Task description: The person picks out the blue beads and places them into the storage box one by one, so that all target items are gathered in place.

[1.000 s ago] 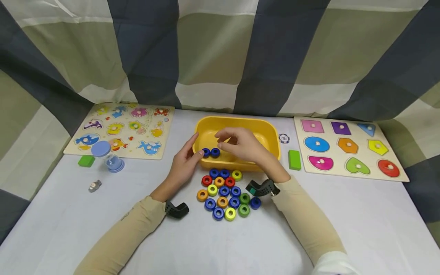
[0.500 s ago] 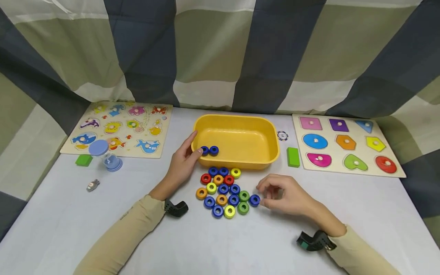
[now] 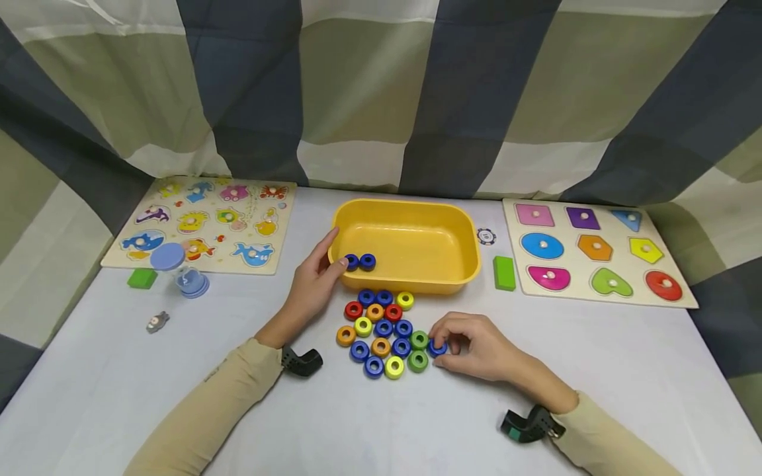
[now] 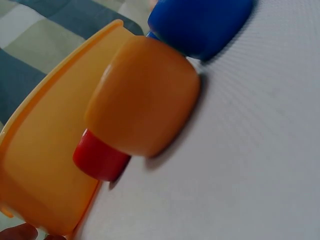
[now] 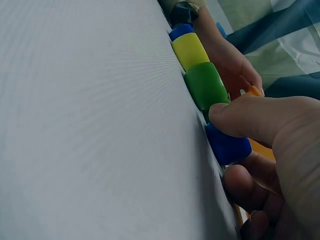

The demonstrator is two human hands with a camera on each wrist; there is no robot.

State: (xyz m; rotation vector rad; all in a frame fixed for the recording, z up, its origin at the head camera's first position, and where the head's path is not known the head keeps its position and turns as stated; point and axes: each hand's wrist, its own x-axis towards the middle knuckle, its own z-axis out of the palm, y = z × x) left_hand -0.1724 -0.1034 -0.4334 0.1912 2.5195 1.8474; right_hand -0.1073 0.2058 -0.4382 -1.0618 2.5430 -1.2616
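Observation:
My left hand holds the left end of a yellow plastic tray, the thumb over its rim. Inside, beside that thumb, lie two blue rings. In front of the tray, several rings in blue, red, orange, yellow and green form a flat cluster on the white cloth. At the cluster's right edge my right hand pinches a blue ring between thumb and fingers, close to a green ring. Seen from the left wrist, an orange ring and a red ring stand near the tray.
A sea-animal peg puzzle lies at the back left, with a sand timer, a green block and a small grey figure near it. To the tray's right are a chip, another green block and a shapes puzzle.
My right hand has left the tray, moved down and right to the cluster's edge, and taken hold of the blue ring there. The left hand stays at the tray.

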